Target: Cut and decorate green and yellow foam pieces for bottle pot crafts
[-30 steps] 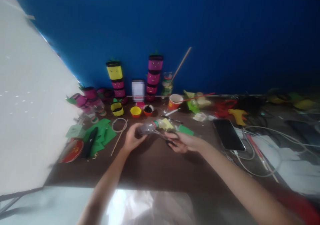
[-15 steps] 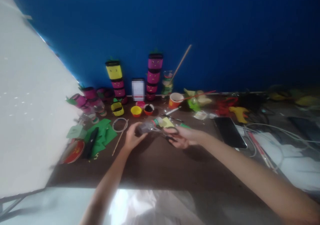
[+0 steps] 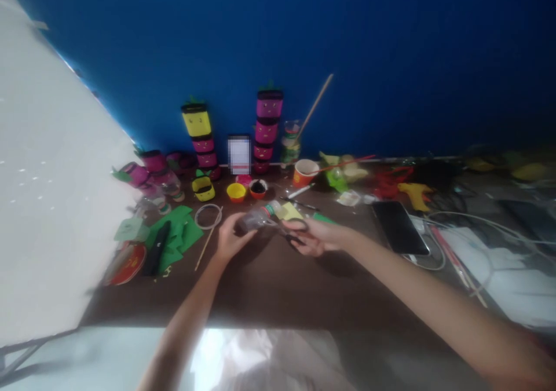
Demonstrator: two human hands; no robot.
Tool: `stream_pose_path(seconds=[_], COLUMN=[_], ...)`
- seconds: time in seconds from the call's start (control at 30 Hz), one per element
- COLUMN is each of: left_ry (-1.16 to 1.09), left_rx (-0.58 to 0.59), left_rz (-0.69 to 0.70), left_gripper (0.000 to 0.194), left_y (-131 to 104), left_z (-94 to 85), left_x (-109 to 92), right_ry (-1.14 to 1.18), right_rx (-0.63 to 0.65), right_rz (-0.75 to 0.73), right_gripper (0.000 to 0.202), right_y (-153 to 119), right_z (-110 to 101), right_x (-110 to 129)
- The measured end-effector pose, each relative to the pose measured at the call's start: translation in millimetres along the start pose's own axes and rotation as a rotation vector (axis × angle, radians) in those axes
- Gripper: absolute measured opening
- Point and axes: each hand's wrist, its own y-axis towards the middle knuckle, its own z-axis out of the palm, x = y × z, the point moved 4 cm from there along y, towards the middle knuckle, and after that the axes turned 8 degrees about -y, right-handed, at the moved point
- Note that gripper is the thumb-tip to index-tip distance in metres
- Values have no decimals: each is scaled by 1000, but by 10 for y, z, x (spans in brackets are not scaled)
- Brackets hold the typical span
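My left hand point(image 3: 231, 238) is wrapped round a clear plastic bottle piece point(image 3: 255, 219), whose neck with a green-and-white band points up to the right. Dark-handled scissors point(image 3: 297, 225) are in my right hand point(image 3: 316, 237), their blades touching or right beside the bottle's near side. Blur hides the exact blade contact. Behind the bottle neck lies a yellow paper piece point(image 3: 289, 211). A clear ring point(image 3: 208, 216) and a thin wooden stick point(image 3: 209, 239) rest left of my left hand.
Small yellow point(image 3: 236, 192) and red cups point(image 3: 258, 190) stand behind my hands. Green sheets point(image 3: 185, 234) lie left. A paper cup point(image 3: 306, 173), phone point(image 3: 399, 229), yellow glue gun point(image 3: 416, 197) and cables are to the right. Decorated purple stacks point(image 3: 266, 130) stand by the blue wall.
The scissors' blades have tilted and look closer together against the bottle. The bottle neck has shifted slightly upward. Both hands keep their holds.
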Motion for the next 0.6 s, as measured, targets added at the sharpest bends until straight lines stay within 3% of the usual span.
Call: stream_pose_path(seconds=[0.27, 0.6], left_ry=[-5, 37], left_rx=[-49, -47], left_rz=[-21, -19], left_gripper=[47, 40], left_y=[3, -11], left_z=[-10, 23], left_x=[66, -24], right_ry=[-61, -420], right_rx=[-34, -285], right_rz=[-121, -186], right_gripper=[47, 53], right_y=[57, -64], right_z=[56, 292], right_x=[-68, 48])
